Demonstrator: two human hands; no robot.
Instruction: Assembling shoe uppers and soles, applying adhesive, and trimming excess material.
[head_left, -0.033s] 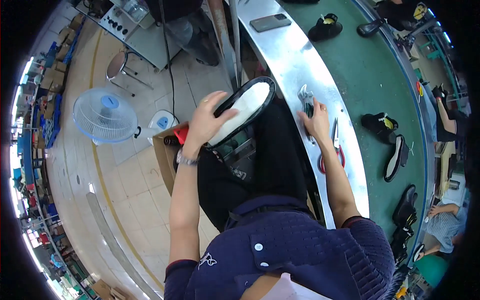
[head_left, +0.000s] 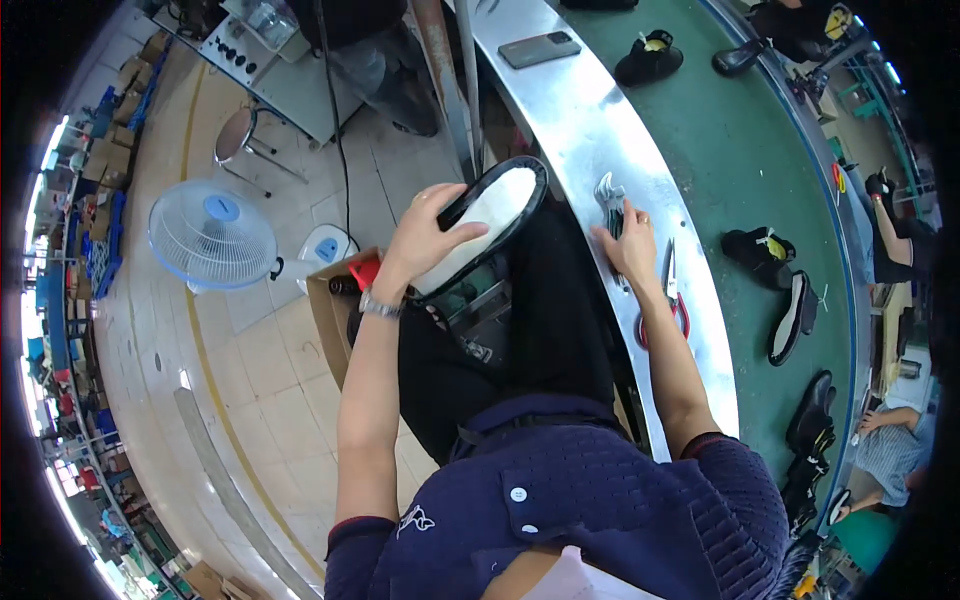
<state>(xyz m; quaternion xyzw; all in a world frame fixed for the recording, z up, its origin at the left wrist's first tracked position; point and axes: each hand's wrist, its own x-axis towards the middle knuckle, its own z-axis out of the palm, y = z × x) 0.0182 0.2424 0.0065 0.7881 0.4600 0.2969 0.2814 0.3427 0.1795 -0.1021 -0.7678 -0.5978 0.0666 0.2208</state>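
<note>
My left hand point(head_left: 425, 235) grips a black shoe point(head_left: 490, 215) with its pale sole side turned up, held over my lap beside the bench. My right hand point(head_left: 628, 250) rests on the shiny metal bench top point(head_left: 580, 120), its fingers closed over the handles of silver metal pliers point(head_left: 608, 190), whose jaws stick out past the fingertips. Red-handled scissors point(head_left: 672, 300) lie on the metal just right of that hand.
A green conveyor belt point(head_left: 720, 150) beyond the bench carries several black shoes point(head_left: 755, 245). A phone point(head_left: 540, 48) lies on the metal farther along. A fan point(head_left: 210, 235), a cardboard box point(head_left: 335, 305) and a stool point(head_left: 245, 135) stand on the tiled floor to the left. Another person point(head_left: 895, 440) sits across the belt.
</note>
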